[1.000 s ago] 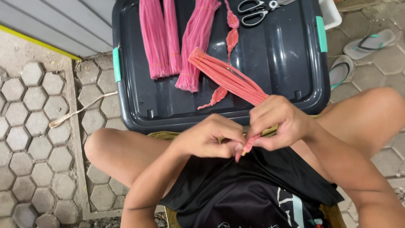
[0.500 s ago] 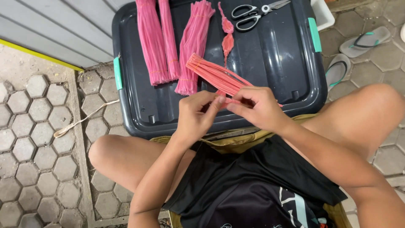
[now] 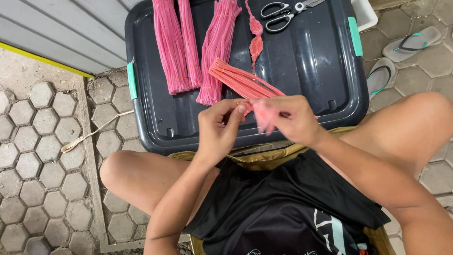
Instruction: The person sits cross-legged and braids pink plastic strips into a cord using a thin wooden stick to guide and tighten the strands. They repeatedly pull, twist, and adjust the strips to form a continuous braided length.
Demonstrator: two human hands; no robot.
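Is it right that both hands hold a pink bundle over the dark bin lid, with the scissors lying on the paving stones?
Not quite. In the head view the scissors lie on the dark bin lid, not the paving. Both the left hand and right hand do hold the pink bundle.

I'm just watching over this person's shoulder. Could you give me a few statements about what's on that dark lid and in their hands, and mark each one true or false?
1. Both hands, left hand and right hand, hold one pink bundle. True.
2. The scissors lie on the paving stones. False: they lie on the dark bin lid, at its far edge.
3. Other pink bundles lie loose on the lid, beyond the hands. True.
4. The flip-flops are on the person's feet. False: they lie unworn on the paving to the right of the bin.
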